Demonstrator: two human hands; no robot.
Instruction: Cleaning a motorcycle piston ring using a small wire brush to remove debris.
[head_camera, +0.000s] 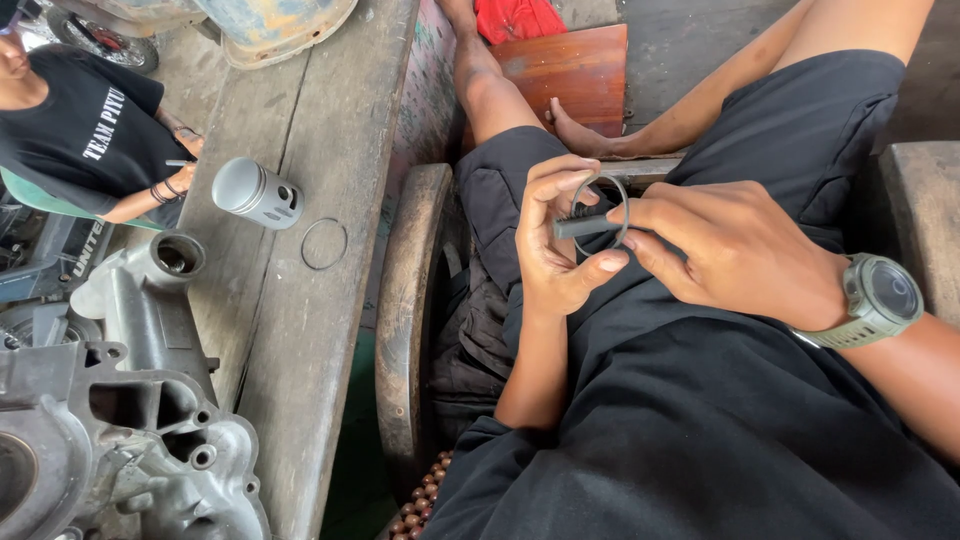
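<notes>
The left hand (555, 235) pinches a thin metal ring (600, 210) between thumb and fingers. The right hand (735, 250) grips a small dark tool (583, 227) across it. A grey piston (255, 192) lies on the wooden bench (300, 330) at left.

There are two thin metal rings: one ring (601, 180) up in the hands, and one ring (324, 244) lying flat on the table (300, 330). There is one small dark rod (585, 227), one grey piston (256, 193) and one big grey engine case (130, 420). The person has two hands, a left hand (556, 235) and a right hand (735, 250), and one green watch (880, 298). One other person (85, 130) sits nearby.
</notes>
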